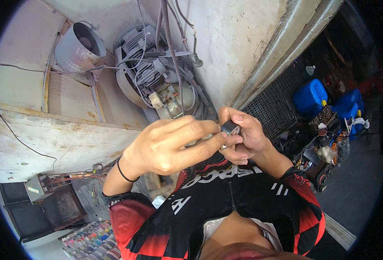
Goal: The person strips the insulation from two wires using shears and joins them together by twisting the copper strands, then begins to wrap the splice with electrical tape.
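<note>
A pale wall [239, 47] is rising beyond the person, and a dusty motor [140, 56] is sitting beside it among hanging wires. Black mesh [274, 100] is spreading out on the right, with a blue jug [308, 96] resting near its far end. Nearer than all of these, two hands are meeting in front of the chest: the left hand [170, 145] is reaching across with its fingers stretched forward, while the right hand [250, 138] is curling in from the other side, thumb and fingers bent. A thin black band [125, 174] is circling the left wrist. Smallest of all, a dark part [229, 127] with a lighter, shiny end is lying between the fingertips of both hands, which are pinching it together in mid-air; its exact kind is too small to tell. For good handling, the right hand should be steadying the part while the left is pressing lightly and squarely, both forearms staying close to the body, since a piece this small could be slipping out under uneven pressure.
</note>
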{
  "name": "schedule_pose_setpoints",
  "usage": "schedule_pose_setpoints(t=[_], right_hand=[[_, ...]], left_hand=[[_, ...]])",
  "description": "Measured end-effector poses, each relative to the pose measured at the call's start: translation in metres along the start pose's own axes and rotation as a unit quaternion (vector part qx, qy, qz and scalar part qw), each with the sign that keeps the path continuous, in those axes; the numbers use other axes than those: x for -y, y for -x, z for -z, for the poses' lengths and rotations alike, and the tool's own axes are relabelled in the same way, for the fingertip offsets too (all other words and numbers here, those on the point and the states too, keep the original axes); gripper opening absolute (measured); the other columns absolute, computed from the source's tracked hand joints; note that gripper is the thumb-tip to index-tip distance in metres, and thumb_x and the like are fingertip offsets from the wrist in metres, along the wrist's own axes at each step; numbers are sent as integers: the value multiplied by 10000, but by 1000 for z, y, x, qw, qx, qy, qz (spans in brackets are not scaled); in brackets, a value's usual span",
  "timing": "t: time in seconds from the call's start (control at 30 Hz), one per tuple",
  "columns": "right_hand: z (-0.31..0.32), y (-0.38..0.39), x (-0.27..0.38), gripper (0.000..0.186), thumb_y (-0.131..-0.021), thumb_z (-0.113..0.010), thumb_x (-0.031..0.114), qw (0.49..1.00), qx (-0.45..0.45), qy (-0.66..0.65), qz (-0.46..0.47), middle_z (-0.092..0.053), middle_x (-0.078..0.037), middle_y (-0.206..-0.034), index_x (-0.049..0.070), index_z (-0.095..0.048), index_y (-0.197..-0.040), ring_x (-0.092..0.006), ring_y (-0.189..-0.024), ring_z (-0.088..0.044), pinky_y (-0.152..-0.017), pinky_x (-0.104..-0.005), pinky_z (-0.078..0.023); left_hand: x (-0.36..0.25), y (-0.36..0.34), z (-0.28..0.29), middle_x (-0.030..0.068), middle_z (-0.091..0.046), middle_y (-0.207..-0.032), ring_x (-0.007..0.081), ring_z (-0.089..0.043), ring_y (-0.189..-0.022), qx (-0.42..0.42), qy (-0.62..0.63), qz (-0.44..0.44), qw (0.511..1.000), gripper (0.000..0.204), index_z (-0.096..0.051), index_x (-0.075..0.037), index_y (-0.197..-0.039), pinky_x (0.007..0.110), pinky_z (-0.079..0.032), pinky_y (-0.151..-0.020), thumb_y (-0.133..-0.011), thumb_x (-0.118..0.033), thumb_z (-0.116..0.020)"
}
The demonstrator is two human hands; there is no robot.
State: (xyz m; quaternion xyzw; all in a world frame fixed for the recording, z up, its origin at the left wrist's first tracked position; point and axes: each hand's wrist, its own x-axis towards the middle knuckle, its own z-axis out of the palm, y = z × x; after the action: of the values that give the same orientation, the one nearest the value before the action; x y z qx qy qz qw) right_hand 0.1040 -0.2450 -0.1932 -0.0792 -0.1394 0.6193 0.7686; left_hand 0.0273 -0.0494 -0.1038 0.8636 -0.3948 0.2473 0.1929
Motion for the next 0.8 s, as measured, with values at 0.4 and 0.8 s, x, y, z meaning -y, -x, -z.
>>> schedule_pose_setpoints(t=[0.4,0.8], right_hand=[[30,-28,-1,389,-1003,-461,395,869,-254,381,187,-562,-75,-958,91,-435,-1243,-83,-459,-475,-356,-194,-374],[37,-36,42,300,-773,-777,189,534,-91,751,378,-605,-128,-929,-2,-600,-921,-252,-886,-602,-757,-347,-491]], left_hand=[[23,19,-35,129,-582,-829,259,-594,-651,-113,-19,154,981,256,-544,19,-889,343,-500,-537,-680,87,-676],[43,14,-57,118,-563,-797,188,-562,-602,-179,112,330,920,93,-534,21,-869,291,-458,-546,-815,40,-608]])
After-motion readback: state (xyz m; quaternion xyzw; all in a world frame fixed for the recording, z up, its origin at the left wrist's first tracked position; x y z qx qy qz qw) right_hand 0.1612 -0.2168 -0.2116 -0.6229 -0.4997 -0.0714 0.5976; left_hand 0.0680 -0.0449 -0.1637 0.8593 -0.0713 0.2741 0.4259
